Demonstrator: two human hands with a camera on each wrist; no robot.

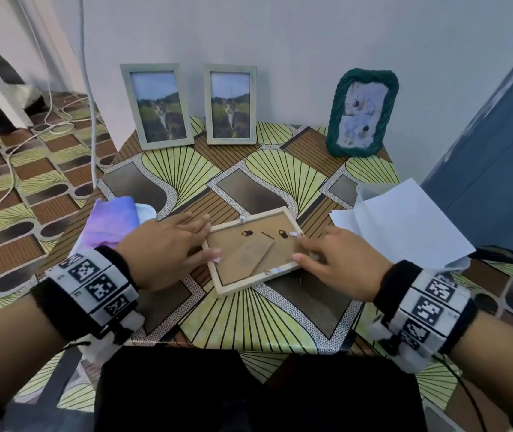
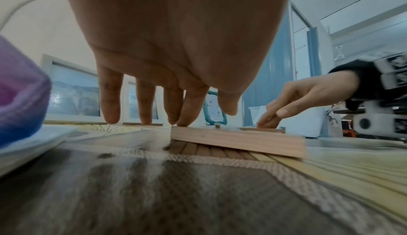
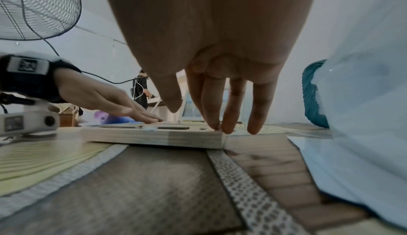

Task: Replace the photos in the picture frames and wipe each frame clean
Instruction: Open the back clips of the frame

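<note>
- Wooden frame (image 1: 255,251) lies face down on the patterned table (image 1: 186,169), near its front middle, turned slightly askew to the table edge. Cardboard back and folded stand face up; small turn clips show at the far, near and side rails.
- Left hand (image 1: 168,247) lies flat, fingers straight and spread; fingertips (image 2: 182,116) rest on the frame's left rail and corner. It grasps nothing.
- Right hand (image 1: 339,263) reaches in from the right, fingers extended; fingertips (image 3: 226,127) touch the frame's right rail near the far corner. Nothing is pinched that the views show.
- In the wrist views the frame's near long edge sits a little raised off the cloth, a thin shadow under it.
- Folded purple cloth (image 1: 111,222) sits on a white item just left of the left hand, close to the table's left edge.
- White paper sheets (image 1: 404,226) lie just right of the right hand, overhanging the table's right edge, beside a blue panel (image 1: 492,169).
- Two pale frames with cat photos (image 1: 158,107) (image 1: 230,104) stand upright at the back against the wall, near each other; a green woven frame (image 1: 361,113) stands at the back right, well apart from them.
- Open table surface lies between the flat frame and the standing row, and between the frame and the front edge.
- Cables (image 1: 15,169) trail over the floor left of the table.
</note>
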